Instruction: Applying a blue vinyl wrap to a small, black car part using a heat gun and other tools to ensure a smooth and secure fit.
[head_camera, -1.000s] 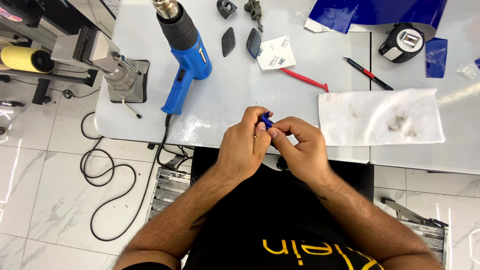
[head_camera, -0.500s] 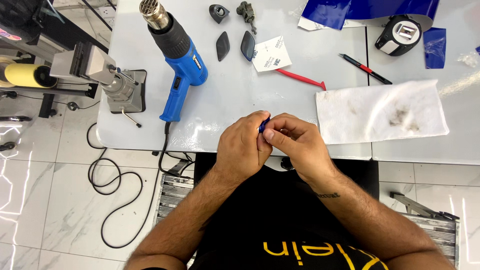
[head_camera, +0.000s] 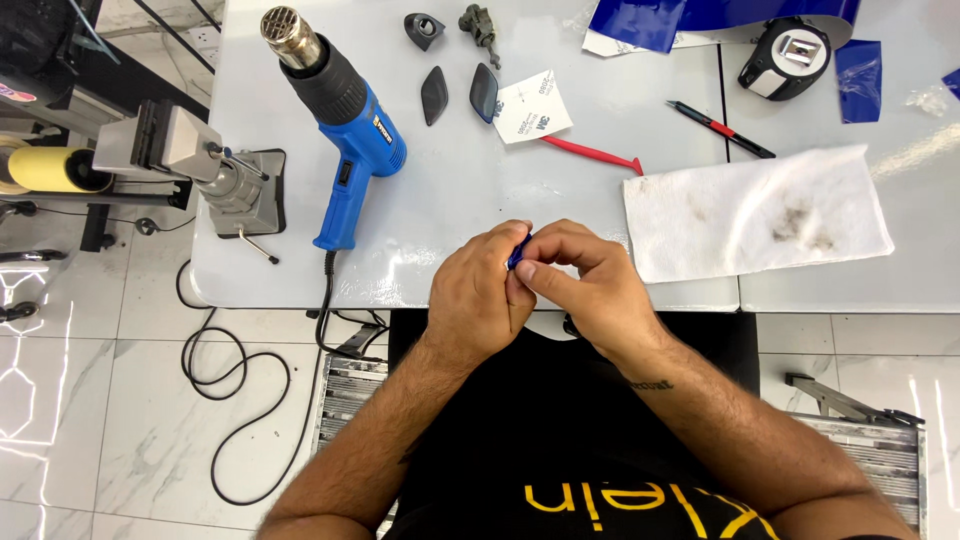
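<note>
Both of my hands meet at the near edge of a pale grey table (head_camera: 480, 190). My left hand (head_camera: 478, 295) and my right hand (head_camera: 580, 285) pinch one small blue piece (head_camera: 518, 250) between their fingertips. Only a sliver of the blue piece shows; most of it is hidden by my fingers. A blue and black heat gun (head_camera: 340, 125) lies on the table to the left of my hands, its nozzle pointing away from me.
A stained white cloth (head_camera: 760, 210) lies right of my hands. Farther back are two dark oval parts (head_camera: 435, 95), a white card (head_camera: 530, 105), a red scraper (head_camera: 595, 155), a red and black pen (head_camera: 720, 128), a tape measure (head_camera: 785, 58) and blue film (head_camera: 700, 15). A bench vise (head_camera: 200, 165) sits at the table's left edge; a black cable (head_camera: 240, 390) loops on the tiled floor.
My hands stay together on the blue piece with only small finger shifts. The view has drifted a little, so the table items sit slightly lower in the picture.
</note>
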